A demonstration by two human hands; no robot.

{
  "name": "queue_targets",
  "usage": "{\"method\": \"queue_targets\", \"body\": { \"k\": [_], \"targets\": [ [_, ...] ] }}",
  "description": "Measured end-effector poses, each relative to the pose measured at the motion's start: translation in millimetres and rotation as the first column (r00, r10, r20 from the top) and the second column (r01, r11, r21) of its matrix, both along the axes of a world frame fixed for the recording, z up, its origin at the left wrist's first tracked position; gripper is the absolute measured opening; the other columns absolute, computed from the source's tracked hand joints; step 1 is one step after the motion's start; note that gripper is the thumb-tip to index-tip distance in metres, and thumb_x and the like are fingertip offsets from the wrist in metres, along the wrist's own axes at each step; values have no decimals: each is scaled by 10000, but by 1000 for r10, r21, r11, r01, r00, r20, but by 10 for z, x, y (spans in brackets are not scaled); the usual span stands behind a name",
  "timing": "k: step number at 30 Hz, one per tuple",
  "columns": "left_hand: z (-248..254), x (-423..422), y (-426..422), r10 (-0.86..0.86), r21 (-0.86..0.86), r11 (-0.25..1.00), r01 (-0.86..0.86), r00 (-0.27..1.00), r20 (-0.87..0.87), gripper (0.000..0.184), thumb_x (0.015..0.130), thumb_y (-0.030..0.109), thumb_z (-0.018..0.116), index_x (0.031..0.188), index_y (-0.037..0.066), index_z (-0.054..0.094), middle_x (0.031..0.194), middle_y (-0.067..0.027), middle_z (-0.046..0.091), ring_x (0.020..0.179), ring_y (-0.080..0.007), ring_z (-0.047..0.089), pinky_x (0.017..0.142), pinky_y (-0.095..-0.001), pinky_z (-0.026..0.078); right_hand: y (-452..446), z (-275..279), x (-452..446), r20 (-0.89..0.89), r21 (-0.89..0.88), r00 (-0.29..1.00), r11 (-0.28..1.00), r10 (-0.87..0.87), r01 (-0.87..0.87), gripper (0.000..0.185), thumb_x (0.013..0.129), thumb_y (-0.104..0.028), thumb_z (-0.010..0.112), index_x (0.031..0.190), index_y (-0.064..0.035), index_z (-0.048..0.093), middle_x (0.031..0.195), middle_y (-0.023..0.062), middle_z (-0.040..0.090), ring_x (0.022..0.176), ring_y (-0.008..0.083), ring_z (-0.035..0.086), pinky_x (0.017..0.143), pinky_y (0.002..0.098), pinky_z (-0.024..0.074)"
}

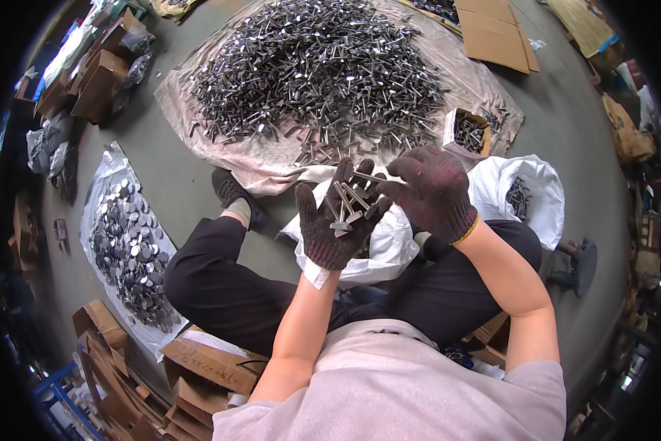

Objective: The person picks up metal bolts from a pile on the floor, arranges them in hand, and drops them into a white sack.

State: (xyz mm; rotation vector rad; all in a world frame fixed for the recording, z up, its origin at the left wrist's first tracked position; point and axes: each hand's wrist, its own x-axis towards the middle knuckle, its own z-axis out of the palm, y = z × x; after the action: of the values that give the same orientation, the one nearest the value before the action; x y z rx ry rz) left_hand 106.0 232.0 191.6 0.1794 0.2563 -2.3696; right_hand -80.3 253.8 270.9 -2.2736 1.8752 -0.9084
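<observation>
Here, palm up, the cupped left hand [330,234] cradles loose bolts [351,204]; over its far fingers the right hand [432,191] pinches a single bolt [367,176], lengthwise left to right, the heap [316,70] far beyond.

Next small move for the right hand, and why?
I'd probably lift the single bolt pinched in the right hand up and away from the left hand. Several other bolts lie loose at mixed angles in that upturned palm, so a slow lift should be less likely to knock them off.
</observation>
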Motion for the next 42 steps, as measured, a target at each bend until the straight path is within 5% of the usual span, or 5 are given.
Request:
{"method": "queue_targets", "body": {
  "k": [3,6,23,30,42],
  "targets": [
    [-95,-2,-5,5,-41,999,-10,994,-107,845,923,746,437,1551,185,374,1597,-125,348,1429,-356,372,1171,-556,303,58,104,163,-39,-41,978,978,203,-204,324,658,-235,840,926,-123,696,840,64,659,775,301,651,661,443,499],
    [-74,-41,15,4,-205,979,19,994,110,882,926,761,401,1575,170,314,1604,-126,328,1435,-368,354,1175,-561,297,137,95,355,-30,59,957,956,290,-287,327,664,-260,825,930,-127,690,864,64,658,774,295,647,654,440,503],
    [-44,-156,85,-19,-78,997,25,997,72,882,933,743,408,1587,165,278,1612,-134,316,1420,-382,372,1176,-547,299,235,0,465,35,17,931,931,364,-365,230,707,-215,798,889,-122,692,822,51,663,730,287,646,604,407,500],
    [-143,-18,60,-42,11,999,45,981,-190,902,926,775,378,1581,162,290,1601,-145,332,1369,-352,443,1063,-515,444,191,-31,169,70,32,985,987,157,-159,308,690,-189,771,981,-117,700,961,83,662,912,312,653,760,451,530],
    [-77,-43,146,-89,25,996,87,995,50,921,918,776,400,1577,140,299,1485,-110,479,1287,-296,521,1087,-463,422,162,-213,278,-22,50,963,962,268,-267,334,635,-193,776,931,-108,647,1200,119,605,1152,367,596,932,489,506]
  ]
}}
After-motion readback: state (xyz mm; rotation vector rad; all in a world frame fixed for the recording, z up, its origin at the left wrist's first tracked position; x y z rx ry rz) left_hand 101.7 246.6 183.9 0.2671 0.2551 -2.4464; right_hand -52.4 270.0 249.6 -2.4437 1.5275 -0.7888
